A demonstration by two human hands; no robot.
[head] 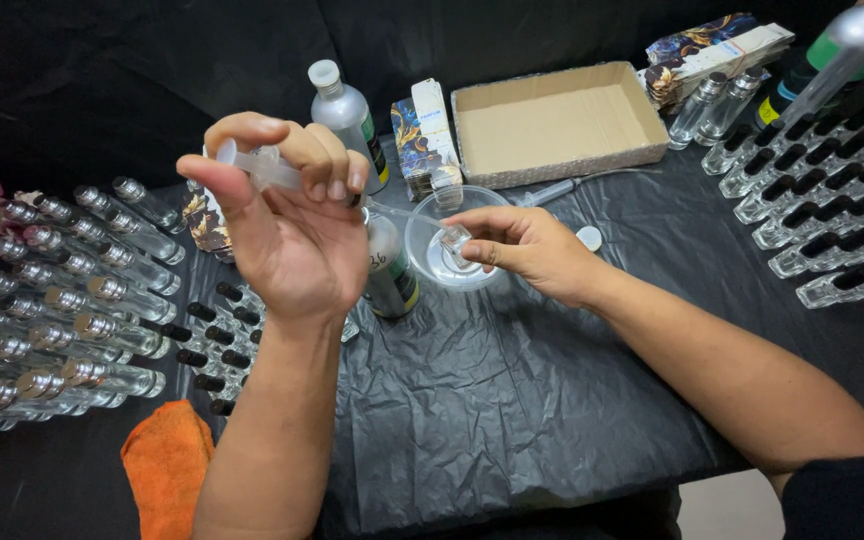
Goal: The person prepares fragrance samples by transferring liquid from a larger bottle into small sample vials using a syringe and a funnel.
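My left hand (287, 215) is raised above the table, shut on a clear plastic syringe (272, 170) with the thumb at its plunger end. The syringe's thin needle (407, 213) slants right and down into a small clear glass vial (455, 243). My right hand (532, 250) pinches that vial between thumb and fingers, holding it over a shallow clear plastic bowl (422, 250). A silver metal bottle (390, 270) stands just behind my left hand.
Rows of lying glass vials with silver caps (72, 300) fill the left; black-capped ones (812, 200) lie right. Behind stand a silver bottle (347, 115), an open cardboard box (552, 125) and patterned cartons (422, 135). An orange cloth (167, 465) lies front left on black plastic sheeting (512, 400).
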